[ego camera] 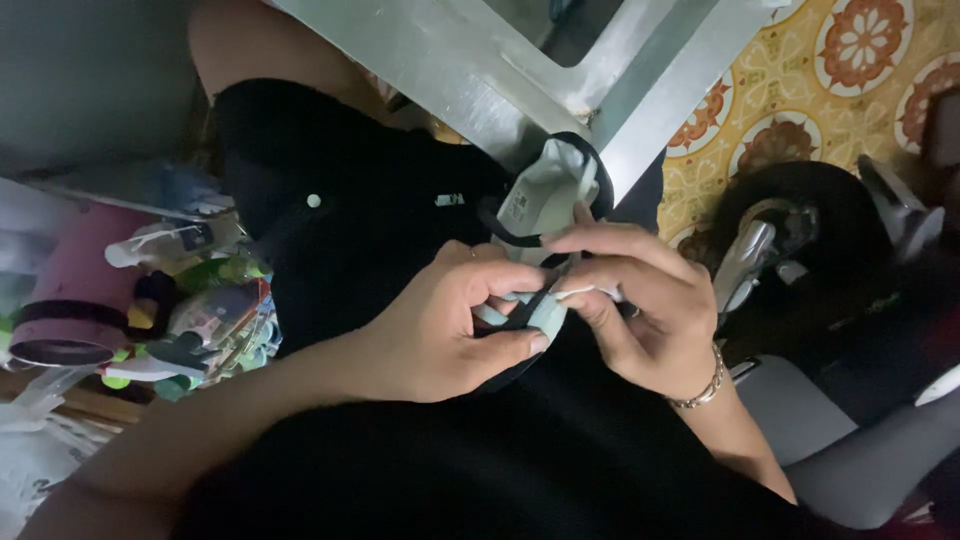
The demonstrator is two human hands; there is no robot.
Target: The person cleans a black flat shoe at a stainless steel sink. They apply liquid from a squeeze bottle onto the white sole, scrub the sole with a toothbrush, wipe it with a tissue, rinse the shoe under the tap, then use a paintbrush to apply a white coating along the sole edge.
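Note:
A black garment with a pale lining lies across my lap and over the edge of a metal table. My left hand pinches a fold of the garment's black-edged, light-coloured part between thumb and fingers. My right hand, with a bracelet on the wrist, grips the same piece just to the right, and a thin white bit shows between its fingers. The two hands touch at the fold. A small white button sits on the black cloth at the upper left.
A pink round container and a heap of bottles and small packages stand at the left. At the right, a dark machine with metal parts rests on a patterned yellow floor.

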